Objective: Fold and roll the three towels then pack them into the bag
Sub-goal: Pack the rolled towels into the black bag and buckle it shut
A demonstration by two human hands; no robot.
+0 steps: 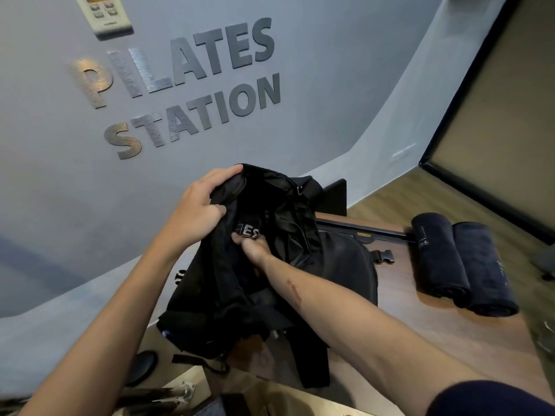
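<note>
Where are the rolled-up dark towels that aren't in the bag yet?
Two rolled navy cloth towels lie side by side on the wooden tabletop, right of the black fabric bag.

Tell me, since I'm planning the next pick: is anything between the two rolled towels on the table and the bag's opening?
Nothing visible blocks them. The two rolled towels lie apart on the table, right of the bag. The left hand holds its mouth open, but the right hand, gripping a towel, fills it.

A black bag (228, 295) stands open on the table, one dark rolled towel (247, 232) inside; two navy rolled towels (438, 256) (483, 271) lie touching, right.
</note>
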